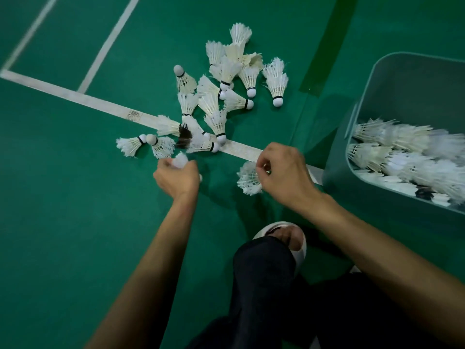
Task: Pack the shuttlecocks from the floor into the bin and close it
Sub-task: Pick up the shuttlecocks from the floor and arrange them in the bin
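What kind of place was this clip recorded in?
Most likely an indoor badminton court: green sports floor with white court lines, a scatter of shuttlecocks on it, and a bin holding more.

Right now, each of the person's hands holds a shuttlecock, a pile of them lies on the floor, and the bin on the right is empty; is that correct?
Not quite. The head view shows the bin is not empty: many shuttlecocks lie in it. The rest stands: the left hand and right hand each hold one, and a pile lies on the floor.
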`<state>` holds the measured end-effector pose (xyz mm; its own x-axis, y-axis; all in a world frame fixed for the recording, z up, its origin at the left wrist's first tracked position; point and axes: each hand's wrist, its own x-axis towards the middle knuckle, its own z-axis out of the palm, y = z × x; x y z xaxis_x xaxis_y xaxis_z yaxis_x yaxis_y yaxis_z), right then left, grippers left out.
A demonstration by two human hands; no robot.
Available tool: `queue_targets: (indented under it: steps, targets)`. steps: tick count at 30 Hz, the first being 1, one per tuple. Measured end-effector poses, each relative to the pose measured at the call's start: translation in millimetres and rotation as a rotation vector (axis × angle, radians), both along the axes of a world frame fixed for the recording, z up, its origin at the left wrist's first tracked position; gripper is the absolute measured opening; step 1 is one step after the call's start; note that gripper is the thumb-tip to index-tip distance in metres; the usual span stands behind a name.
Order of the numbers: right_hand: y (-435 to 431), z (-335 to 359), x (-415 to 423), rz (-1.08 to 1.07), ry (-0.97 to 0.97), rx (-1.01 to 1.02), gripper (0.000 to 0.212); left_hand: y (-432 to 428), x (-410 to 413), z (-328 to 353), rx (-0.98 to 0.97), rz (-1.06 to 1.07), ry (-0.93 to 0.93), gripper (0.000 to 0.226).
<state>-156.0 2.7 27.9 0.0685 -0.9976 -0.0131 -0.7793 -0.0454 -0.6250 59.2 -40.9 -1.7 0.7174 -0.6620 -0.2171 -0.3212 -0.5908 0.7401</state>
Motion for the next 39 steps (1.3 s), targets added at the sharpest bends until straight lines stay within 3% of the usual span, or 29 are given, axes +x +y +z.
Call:
queue_targets:
  steps: [3,6,8,11,14,19,23,29,34,36,39]
  targets:
    - [-16.4,9.3,-13.3,-0.061,-0.030,0.030,0.017,14.5,-15.2,10.6,-0.127,0.003,0.002,0.036]
    - [-10.6,16.0,-17.6,0.101,0.055,0.129,0.029,9.9,-29.3,18.7,-0.164,-0.042,-0.011,0.043]
    - [5.5,11.8,-13.3,0.277,0.156,0.148,0.034,-0.2,-36.3,22.5,-0.089,-0.073,-0.038,0.047]
    - [24.0,-3.4,-4.9,0.471,0.326,0.234,0.052,-12.9,-38.5,14.5,0.124,-0.249,-0.223,0.057]
    - [28.7,-10.7,1.4,0.481,0.372,0.246,0.059,-17.2,-39.8,6.0,0.260,-0.361,-0.390,0.052]
    - [33.3,-14.4,-3.0,0.475,0.414,0.183,0.051,-16.6,-50.7,1.2,0.374,-0.585,-0.573,0.049]
    - [36.2,-24.3,-2.4,0.514,0.433,0.169,0.057,-9.5,-47.5,-7.5,0.341,-0.595,-0.629,0.045]
    - [32.0,-35.6,8.1,0.380,0.396,0.093,0.067,-3.3,-43.4,-5.8,0.089,-0.575,-0.460,0.038]
    - [20.7,-33.2,11.8,0.374,0.367,0.082,0.100,6.2,-62.7,-3.0,-0.098,-0.597,-0.289,0.038]
    - [19.9,-33.7,16.9,0.434,0.379,0.119,0.096,7.9,-66.1,-5.8,-0.151,-0.572,-0.243,0.038]
    - [22.3,-33.7,26.5,0.428,0.338,0.146,0.065,2.5,-63.2,-8.3,-0.245,-0.526,-0.121,0.037]
